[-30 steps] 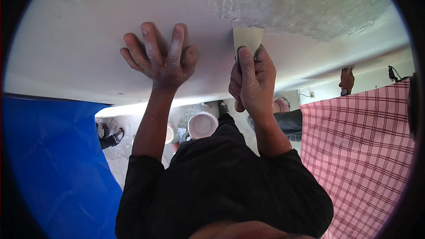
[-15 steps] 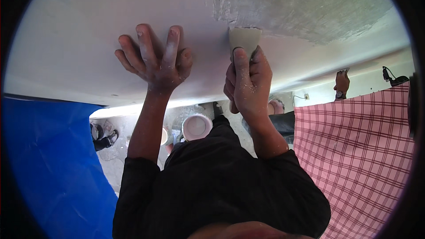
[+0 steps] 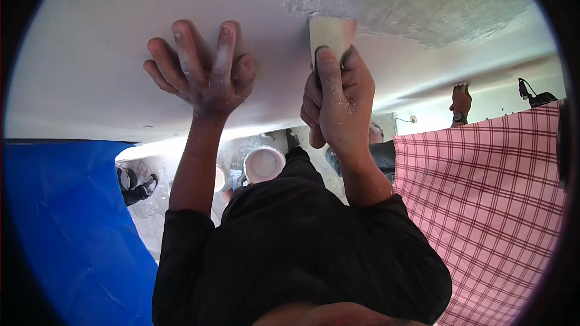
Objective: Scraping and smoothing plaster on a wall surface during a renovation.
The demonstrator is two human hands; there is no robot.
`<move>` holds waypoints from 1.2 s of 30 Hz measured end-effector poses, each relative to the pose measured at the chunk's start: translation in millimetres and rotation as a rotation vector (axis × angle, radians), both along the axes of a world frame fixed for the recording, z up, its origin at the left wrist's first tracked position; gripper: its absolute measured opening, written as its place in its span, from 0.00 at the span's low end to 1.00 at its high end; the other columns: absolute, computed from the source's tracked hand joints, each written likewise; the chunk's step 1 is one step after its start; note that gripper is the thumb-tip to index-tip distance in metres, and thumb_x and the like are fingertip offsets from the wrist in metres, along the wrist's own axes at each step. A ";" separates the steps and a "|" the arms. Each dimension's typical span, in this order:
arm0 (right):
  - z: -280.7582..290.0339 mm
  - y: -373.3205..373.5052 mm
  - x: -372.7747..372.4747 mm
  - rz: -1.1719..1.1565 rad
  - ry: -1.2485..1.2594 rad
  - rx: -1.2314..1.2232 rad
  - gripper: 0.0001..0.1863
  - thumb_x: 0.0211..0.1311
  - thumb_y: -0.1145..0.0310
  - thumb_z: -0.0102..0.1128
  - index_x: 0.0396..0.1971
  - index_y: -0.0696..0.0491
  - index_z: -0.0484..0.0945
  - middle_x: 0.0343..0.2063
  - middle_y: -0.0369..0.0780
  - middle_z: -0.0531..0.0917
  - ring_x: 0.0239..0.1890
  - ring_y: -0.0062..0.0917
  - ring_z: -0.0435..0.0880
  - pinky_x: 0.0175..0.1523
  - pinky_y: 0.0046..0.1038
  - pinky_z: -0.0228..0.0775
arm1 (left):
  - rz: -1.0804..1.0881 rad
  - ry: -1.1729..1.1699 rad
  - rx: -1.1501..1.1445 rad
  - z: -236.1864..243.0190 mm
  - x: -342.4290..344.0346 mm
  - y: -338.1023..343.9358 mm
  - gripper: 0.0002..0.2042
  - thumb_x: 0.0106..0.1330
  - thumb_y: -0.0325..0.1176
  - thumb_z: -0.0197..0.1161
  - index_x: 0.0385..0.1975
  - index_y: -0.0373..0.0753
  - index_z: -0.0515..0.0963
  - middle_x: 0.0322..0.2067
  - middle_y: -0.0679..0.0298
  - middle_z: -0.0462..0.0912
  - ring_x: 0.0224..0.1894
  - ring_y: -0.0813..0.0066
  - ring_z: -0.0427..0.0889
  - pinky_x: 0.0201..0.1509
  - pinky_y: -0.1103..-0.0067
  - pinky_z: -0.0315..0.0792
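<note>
A putty knife (image 3: pixel 330 34) is gripped in my right hand (image 3: pixel 343 93), thumb along its blade. The blade's edge meets the pale wall (image 3: pixel 254 0) at the lower left border of a rough grey-green patch (image 3: pixel 405 0). My left hand (image 3: pixel 208 75) rests against the smooth wall to the left, fingers spread, holding nothing. White dust coats its fingers and speckles my right hand. The knife's handle is mostly hidden in my right fist.
A blue sheet (image 3: pixel 66 217) hangs at left, a pink checked cloth (image 3: pixel 477 187) at right. Below stand a whitish bucket (image 3: pixel 264 165) and a smaller container (image 3: pixel 220 178). Another person's hand (image 3: pixel 461 104) touches the wall at far right; a shoe (image 3: pixel 150 185) shows at lower left.
My right hand and the putty knife have moved slightly up the wall relative to the patch. My left hand stays spread on the wall; the whole view has shifted a little.
</note>
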State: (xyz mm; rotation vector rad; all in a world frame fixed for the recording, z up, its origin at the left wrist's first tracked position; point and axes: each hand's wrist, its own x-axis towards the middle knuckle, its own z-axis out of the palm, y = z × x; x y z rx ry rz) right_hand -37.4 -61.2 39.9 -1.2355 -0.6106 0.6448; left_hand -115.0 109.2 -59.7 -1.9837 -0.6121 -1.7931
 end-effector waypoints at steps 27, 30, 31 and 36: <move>14.6 -22.7 43.2 0.008 -0.075 0.001 0.14 0.77 0.57 0.51 0.41 0.54 0.67 0.14 0.29 0.68 0.11 0.09 0.62 0.15 0.16 0.52 | -0.048 -0.084 -0.011 16.1 46.3 -17.0 0.24 0.72 0.58 0.45 0.63 0.61 0.74 0.70 0.50 0.63 0.75 0.40 0.50 0.76 0.48 0.34; 19.3 -19.0 36.6 -0.022 -0.063 -0.007 0.14 0.77 0.58 0.50 0.42 0.55 0.67 0.15 0.30 0.69 0.11 0.09 0.63 0.15 0.17 0.53 | -0.047 -0.078 -0.005 17.7 42.4 -16.3 0.24 0.72 0.58 0.45 0.63 0.62 0.74 0.70 0.51 0.63 0.75 0.40 0.50 0.76 0.48 0.34; 16.4 -21.5 35.4 -0.020 -0.063 -0.011 0.14 0.77 0.58 0.50 0.42 0.55 0.67 0.15 0.30 0.69 0.11 0.09 0.63 0.15 0.17 0.53 | -0.046 -0.077 -0.010 16.3 40.6 -17.4 0.24 0.72 0.58 0.45 0.63 0.62 0.74 0.70 0.51 0.63 0.75 0.40 0.50 0.76 0.48 0.34; 11.4 -15.3 24.6 -0.011 -0.076 -0.019 0.13 0.78 0.59 0.50 0.42 0.55 0.67 0.14 0.30 0.68 0.11 0.09 0.63 0.14 0.17 0.52 | -0.038 -0.081 -0.034 10.0 30.1 -12.7 0.24 0.72 0.59 0.44 0.63 0.63 0.74 0.70 0.52 0.63 0.75 0.42 0.50 0.76 0.49 0.33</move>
